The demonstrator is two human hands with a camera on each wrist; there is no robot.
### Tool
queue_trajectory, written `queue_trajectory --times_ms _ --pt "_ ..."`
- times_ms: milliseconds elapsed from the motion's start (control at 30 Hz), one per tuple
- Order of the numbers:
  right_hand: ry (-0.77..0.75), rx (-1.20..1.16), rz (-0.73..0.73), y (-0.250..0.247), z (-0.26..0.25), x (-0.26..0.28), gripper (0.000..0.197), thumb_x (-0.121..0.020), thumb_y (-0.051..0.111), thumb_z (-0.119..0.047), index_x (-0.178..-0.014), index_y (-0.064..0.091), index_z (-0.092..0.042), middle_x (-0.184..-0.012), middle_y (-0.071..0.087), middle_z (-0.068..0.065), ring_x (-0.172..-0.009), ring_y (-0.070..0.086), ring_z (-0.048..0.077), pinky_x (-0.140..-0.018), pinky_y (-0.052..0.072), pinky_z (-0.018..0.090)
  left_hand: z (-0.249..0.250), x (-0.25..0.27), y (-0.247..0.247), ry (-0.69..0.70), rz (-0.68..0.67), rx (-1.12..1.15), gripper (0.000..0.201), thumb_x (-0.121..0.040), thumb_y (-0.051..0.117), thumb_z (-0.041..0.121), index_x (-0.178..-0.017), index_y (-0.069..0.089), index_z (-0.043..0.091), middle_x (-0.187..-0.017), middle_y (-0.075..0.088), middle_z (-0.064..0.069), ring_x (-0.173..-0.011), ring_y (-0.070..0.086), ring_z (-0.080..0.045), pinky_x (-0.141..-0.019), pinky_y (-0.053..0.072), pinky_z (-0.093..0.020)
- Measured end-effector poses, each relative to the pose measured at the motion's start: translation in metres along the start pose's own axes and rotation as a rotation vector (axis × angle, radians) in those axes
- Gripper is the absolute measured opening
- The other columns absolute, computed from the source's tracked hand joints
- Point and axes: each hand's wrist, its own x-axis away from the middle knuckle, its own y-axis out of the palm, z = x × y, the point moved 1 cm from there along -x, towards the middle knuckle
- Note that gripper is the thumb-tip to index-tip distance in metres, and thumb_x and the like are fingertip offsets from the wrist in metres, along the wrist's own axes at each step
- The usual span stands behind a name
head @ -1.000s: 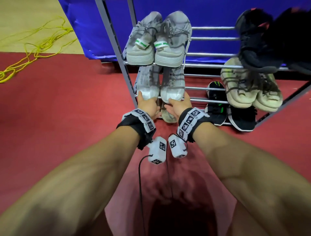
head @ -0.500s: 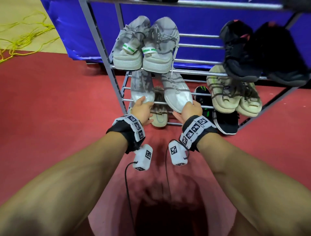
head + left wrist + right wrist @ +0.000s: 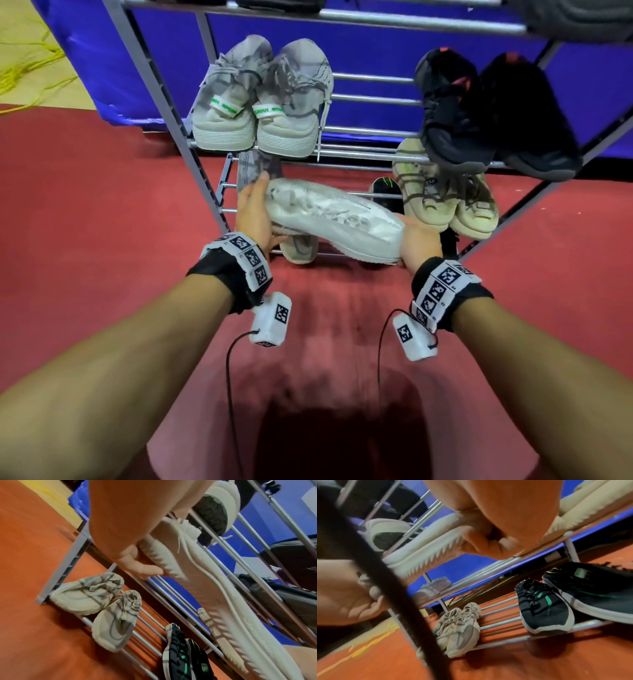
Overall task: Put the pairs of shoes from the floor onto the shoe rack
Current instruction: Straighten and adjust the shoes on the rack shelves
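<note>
A white knit shoe lies sideways in front of the grey metal shoe rack, level with its second shelf from the bottom. My left hand grips its left end, fingers curled under the toothed sole. At the other end my right hand holds it, fingers curled on the sole. Its partner shoe stays on that shelf, just behind my left hand and partly hidden.
The shelf above carries a grey pair with green tabs and a black pair. A beige pair sits right of the held shoe. On the bottom shelf are a striped pair and a black-green pair. Red floor; yellow cord far left.
Each hand was on the end of one white shoe on the shelf. Now the right-hand shoe is off the bars and turned sideways, and both hands hold it.
</note>
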Motion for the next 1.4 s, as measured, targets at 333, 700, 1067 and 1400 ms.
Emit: queue_trajectory --times_ms 333,700,1067,1400 --pt "0.073 -0.752 -0.003 0.038 -0.032 0.000 0.043 -0.100 0.050 -0.007 -0.141 0.042 -0.015 -0.116 0.067 0.010 -0.099 0.070 0.021 -0.070 0.060 0.026 0.013 0.003 -0.047 -0.080 -0.091 -0.181 0.078 -0.071 0.061 0.025 -0.146 0.043 0.037 -0.136 0.060 0.004 -0.112 0.066 -0.025 -0.090 0.057 -0.046" --pt "0.189 -0.297 -0.379 0.135 -0.036 0.035 0.051 -0.096 0.061 -0.019 -0.143 0.040 -0.018 -0.101 0.065 0.013 -0.082 0.067 0.025 -0.072 0.058 0.034 0.017 0.003 -0.076 -0.070 -0.103 0.101 0.049 -0.092 0.042 0.005 -0.135 0.059 0.022 -0.120 0.072 -0.009 -0.104 0.070 -0.029 -0.091 0.055 -0.042" --pt "0.233 -0.489 -0.218 0.209 -0.047 0.042 0.064 -0.082 0.069 -0.001 -0.137 0.046 -0.021 -0.121 0.063 0.015 -0.091 0.071 0.030 -0.078 0.061 0.039 0.022 0.006 -0.093 -0.024 -0.046 0.188 0.050 -0.096 0.042 0.002 -0.134 0.057 0.031 -0.111 0.074 -0.005 -0.087 0.074 -0.022 -0.073 0.062 -0.034" --pt "0.291 -0.513 0.094 0.130 -0.045 0.022 0.041 -0.094 0.045 0.002 -0.131 0.057 -0.009 -0.116 0.059 0.007 -0.097 0.061 0.022 -0.052 0.055 0.023 0.023 -0.001 -0.085 0.008 -0.028 0.202 0.049 -0.096 0.040 -0.003 -0.132 0.057 0.026 -0.120 0.071 -0.009 -0.103 0.071 -0.028 -0.071 0.061 -0.033"
